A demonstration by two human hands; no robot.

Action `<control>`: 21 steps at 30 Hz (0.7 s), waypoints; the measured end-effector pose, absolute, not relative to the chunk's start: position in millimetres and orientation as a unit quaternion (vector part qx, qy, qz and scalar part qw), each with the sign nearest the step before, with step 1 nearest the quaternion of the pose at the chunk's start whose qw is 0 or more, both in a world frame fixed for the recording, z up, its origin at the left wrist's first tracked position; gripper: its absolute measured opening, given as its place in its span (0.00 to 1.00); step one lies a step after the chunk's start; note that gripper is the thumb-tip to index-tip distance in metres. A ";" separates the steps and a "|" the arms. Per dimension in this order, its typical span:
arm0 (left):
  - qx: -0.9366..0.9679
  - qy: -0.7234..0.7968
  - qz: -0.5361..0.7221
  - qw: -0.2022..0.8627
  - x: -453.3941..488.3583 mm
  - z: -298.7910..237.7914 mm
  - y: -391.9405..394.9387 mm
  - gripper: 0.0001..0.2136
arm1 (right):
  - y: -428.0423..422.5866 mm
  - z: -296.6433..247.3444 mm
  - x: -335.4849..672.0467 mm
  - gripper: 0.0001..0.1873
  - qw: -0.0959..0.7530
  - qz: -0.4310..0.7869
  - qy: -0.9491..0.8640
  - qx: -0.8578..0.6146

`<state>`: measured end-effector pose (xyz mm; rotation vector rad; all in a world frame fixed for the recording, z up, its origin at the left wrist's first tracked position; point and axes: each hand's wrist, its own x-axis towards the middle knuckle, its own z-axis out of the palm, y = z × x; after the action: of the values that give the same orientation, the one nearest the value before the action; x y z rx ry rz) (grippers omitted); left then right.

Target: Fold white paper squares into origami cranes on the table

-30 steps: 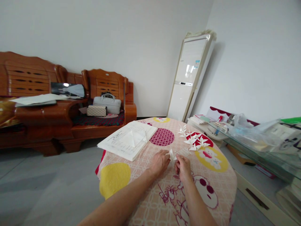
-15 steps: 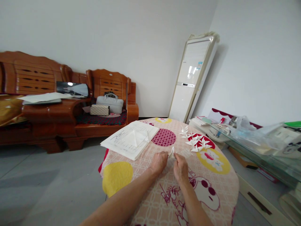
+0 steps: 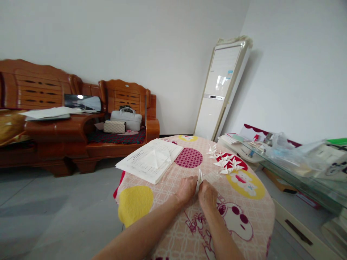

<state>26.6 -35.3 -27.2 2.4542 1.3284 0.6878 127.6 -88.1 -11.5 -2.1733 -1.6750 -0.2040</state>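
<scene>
Between my two hands is a small folded white paper piece (image 3: pixel 200 177), standing upright with its tip showing above the fingers. My left hand (image 3: pixel 187 188) pinches it from the left and my right hand (image 3: pixel 207 195) from the right, the two nearly touching. Its lower part is hidden by my fingers. Several folded paper cranes (image 3: pixel 227 163) lie in a group on the tablecloth beyond my right hand. To the far left of my hands is a stack of printed paper sheets (image 3: pixel 141 167), with a white folded paper triangle (image 3: pixel 155 159) on top.
A patterned cloth covers the round table (image 3: pixel 173 236). At the right stands a glass-topped table (image 3: pixel 292 177) with a plastic bag (image 3: pixel 283 146) and papers. Behind are a wooden armchair (image 3: pixel 127 90) holding bags and a tall white air conditioner (image 3: pixel 219 90).
My hands have drawn closer together around the folded paper and turned slightly. The paper now looks narrower and more upright. The cranes and the paper stack stay put.
</scene>
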 end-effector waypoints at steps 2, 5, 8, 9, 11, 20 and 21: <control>0.841 0.465 0.240 0.136 29.6 -30.5 -35.4 0.07 | -87.5 -11.6 126.0 0.15 0.184 -0.066 -0.593 -0.781; 0.828 0.482 0.251 0.141 31.9 -31.7 -36.0 0.08 | -86.7 -11.9 124.2 0.14 0.174 -0.056 -0.595 -0.783; 0.819 0.487 0.263 0.150 31.3 -30.6 -36.4 0.08 | -86.8 -11.6 122.7 0.15 0.167 -0.049 -0.598 -0.782; 0.819 0.485 0.265 0.152 30.7 -30.4 -36.4 0.08 | -87.0 -11.3 122.2 0.15 0.167 -0.046 -0.599 -0.782; 0.821 0.479 0.269 0.155 29.7 -30.7 -36.3 0.08 | -87.5 -10.3 121.5 0.15 0.167 -0.042 -0.601 -0.780; 0.844 0.432 0.277 0.155 30.6 -34.0 -35.9 0.07 | -88.7 -8.1 123.5 0.16 0.163 -0.041 -0.604 -0.779; 0.845 0.430 0.278 0.157 30.7 -33.4 -35.6 0.07 | -88.9 -8.2 123.7 0.16 0.161 -0.043 -0.605 -0.779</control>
<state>30.7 -35.6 -33.4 2.4171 1.2298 0.7955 123.7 -88.9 -8.2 -2.2240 -1.7273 -0.1216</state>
